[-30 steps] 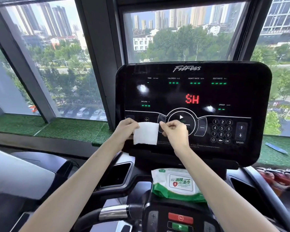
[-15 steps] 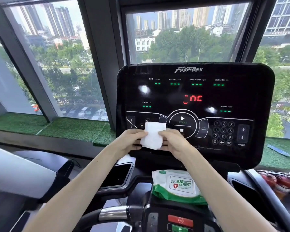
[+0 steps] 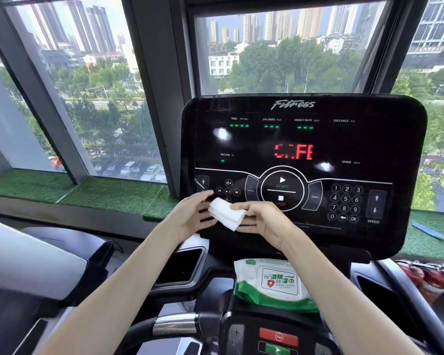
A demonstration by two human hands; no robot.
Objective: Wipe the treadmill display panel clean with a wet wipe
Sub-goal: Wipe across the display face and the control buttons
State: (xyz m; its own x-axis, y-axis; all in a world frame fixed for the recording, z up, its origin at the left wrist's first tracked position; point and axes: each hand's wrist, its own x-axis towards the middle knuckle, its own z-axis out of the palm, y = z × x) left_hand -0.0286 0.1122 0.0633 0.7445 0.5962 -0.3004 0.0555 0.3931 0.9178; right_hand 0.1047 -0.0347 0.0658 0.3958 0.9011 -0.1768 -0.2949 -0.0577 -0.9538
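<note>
The black treadmill display panel [image 3: 369,149] stands in front of me, lit with red letters and green dashes. A folded white wet wipe [image 3: 226,215] is held between both hands, just in front of the panel's lower left buttons. My left hand [image 3: 192,216] cups its left side with fingers spread. My right hand [image 3: 263,221] pinches its right edge between thumb and fingers. Whether the wipe touches the panel I cannot tell.
A green and white wet wipe pack [image 3: 274,283] lies on the console shelf below the panel. Red and green buttons [image 3: 278,340] sit under it, with a handlebar [image 3: 174,325] to the left. Cup recesses [image 3: 180,267] flank the console. Windows stand behind.
The wipe went from a flat square held up at two corners to a folded bundle lower between my hands. Both hands dropped slightly and turned inward. The red readout changed.
</note>
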